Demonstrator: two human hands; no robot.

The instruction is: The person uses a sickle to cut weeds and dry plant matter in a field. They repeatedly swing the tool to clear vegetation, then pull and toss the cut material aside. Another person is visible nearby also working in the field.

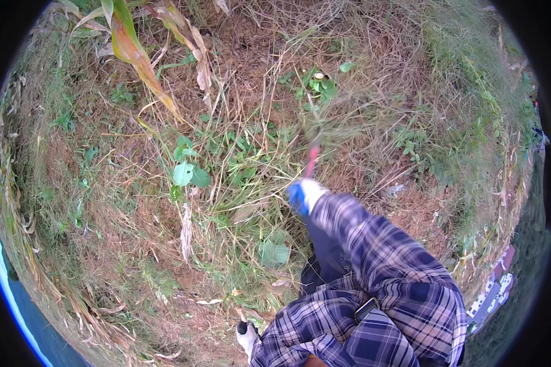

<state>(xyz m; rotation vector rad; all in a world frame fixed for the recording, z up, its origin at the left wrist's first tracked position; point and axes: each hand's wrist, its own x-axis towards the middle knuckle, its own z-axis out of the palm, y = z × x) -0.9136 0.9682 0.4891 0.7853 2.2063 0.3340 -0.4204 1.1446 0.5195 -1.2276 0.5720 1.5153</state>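
My right hand (306,195), in a white and blue work glove, is closed around a hand tool with a red handle (312,160). Motion blurs the tool's far end among grass stems, so its blade shape is unclear. Leafy green weeds (321,87) grow just beyond it. Low at the bottom edge, my left hand (247,338) shows partly past the plaid sleeve, in a white glove with a dark patch. Its fingers are hard to make out, and whether it holds anything is unclear. Cut or flattened grass (252,206) lies left of my right hand.
A maize plant with yellowing leaves (135,52) leans in at the upper left. A broad-leaved weed (186,174) stands left of centre. Dry grass and reddish soil (418,211) cover the slope. Dark trousers (326,250) show below my right arm. Buildings (491,298) appear far off at right.
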